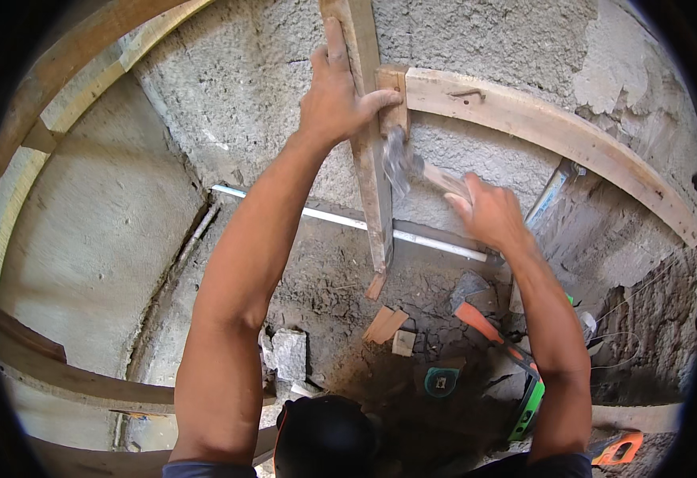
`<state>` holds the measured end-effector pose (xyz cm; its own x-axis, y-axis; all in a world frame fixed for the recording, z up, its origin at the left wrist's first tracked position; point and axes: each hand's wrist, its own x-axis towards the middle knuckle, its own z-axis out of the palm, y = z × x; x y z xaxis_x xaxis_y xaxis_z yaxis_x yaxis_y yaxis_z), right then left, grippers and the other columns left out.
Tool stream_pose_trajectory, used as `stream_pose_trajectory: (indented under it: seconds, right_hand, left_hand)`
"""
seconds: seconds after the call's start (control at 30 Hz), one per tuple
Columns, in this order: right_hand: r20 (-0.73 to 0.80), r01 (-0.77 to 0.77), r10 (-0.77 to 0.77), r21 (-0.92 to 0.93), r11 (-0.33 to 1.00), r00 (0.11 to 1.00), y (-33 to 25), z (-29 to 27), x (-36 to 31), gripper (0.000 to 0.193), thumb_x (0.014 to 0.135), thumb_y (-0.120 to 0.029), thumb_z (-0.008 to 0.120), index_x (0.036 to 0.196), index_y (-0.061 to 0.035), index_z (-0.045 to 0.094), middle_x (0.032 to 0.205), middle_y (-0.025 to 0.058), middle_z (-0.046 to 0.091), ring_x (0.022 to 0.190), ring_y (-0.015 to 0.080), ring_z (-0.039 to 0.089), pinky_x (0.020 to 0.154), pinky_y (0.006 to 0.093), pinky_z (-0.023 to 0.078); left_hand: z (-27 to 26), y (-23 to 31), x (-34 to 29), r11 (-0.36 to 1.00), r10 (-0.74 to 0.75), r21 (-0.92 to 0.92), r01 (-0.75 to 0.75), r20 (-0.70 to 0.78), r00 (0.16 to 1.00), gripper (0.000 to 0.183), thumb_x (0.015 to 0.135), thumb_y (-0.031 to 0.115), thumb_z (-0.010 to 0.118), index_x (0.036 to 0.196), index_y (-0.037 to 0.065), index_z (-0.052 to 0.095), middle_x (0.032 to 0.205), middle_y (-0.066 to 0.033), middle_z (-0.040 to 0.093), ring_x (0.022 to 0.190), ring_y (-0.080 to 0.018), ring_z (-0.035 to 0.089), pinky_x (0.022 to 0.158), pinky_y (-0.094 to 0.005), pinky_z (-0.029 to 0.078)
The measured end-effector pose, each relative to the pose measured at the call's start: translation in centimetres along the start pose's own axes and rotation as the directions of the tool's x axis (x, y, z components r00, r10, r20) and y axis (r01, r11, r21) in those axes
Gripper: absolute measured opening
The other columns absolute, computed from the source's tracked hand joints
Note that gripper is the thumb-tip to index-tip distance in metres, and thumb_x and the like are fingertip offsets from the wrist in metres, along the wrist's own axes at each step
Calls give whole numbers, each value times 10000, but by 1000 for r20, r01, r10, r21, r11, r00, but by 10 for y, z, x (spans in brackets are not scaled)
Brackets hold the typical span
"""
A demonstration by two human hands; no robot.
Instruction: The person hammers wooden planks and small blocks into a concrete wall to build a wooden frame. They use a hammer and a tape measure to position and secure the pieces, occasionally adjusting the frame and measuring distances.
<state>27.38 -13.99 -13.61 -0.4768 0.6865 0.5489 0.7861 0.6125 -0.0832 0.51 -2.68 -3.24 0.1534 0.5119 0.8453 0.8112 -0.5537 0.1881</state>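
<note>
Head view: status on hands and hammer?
Left hand pressing upright wooden batten against rough wall. Right hand gripping hammer, head blurred beside batten. Nothing between them.

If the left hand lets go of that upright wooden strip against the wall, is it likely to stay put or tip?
The upright wooden strip looks stiff, thin and probably light. It is long and narrow, with only the left hand pressing it to the rough wall, so it may well tip or slide. Its lower end seems unsupported.

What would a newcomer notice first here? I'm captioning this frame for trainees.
The left hand pressing an upright wooden plank against the rough grey wall, top centre. Right beside it, the right hand holds a blurred hammer at a small wooden block.
</note>
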Motion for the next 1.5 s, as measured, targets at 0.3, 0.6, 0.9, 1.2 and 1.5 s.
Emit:
stream_pose_trajectory:
  seconds: [0.3, 0.6, 0.9, 1.2, 1.5]
  right_hand:
    - [20, -276, 278, -49, 960, 960, -1, -22, 9, 530, 912, -513, 755, 1097, -34, 621, 869, 231, 732, 770, 410, 738, 642, 515, 569]
    - [128, -158, 155, 10, 987, 979, 27, 25, -10, 497, 1046, -520, 588, 1142, -33, 619, 733, 206, 724, 675, 423, 736, 632, 553, 584]
    - [117, -402, 387, 171, 899, 915, 4, 3, -52, 582, 1041, -576, 566, 1189, -15, 609, 777, 229, 732, 694, 459, 727, 659, 556, 585]
    - [479, -630, 547, 17, 776, 687, 34, -16, -178, 668, 966, -651, 625, 1208, -36, 721, 1018, 244, 764, 1010, 442, 734, 893, 546, 565]
    - [657, -564, 434, -17, 826, 616, 39, -10, -219, 691, 878, -662, 719, 1103, -12, 780, 1066, 239, 770, 1026, 417, 743, 914, 529, 586]
  left_hand:
    - [1, 1, -1, 999, 30, -30, -32, -42, 999, 1472, 725, 556, 916, 1691, 87, -91, 1527, -356, 365, 1304, -526, 552, 1017, -542, 540]
    - [-3, 6, 0, 1000, 31, 0, -31, -40, 999, 1458, 735, 508, 927, 1679, 4, -64, 1511, -378, 381, 1348, -523, 509, 1111, -511, 478]
    - [-13, 22, -4, 992, -95, -79, 95, 6, 995, 1386, 726, 498, 927, 1689, -9, 69, 1666, -355, 267, 1460, -493, 397, 1221, -498, 358]
    - [19, 136, -26, 809, 532, 250, -532, 75, 844, 937, 789, 357, 880, 1598, 200, 433, 1456, -183, 493, 1337, -353, 499, 1127, -588, 354]
    - [106, 295, 16, 786, 589, 85, -612, 198, 784, 916, 813, 439, 867, 1570, 163, 430, 1376, -156, 538, 1273, -331, 542, 1085, -535, 388]
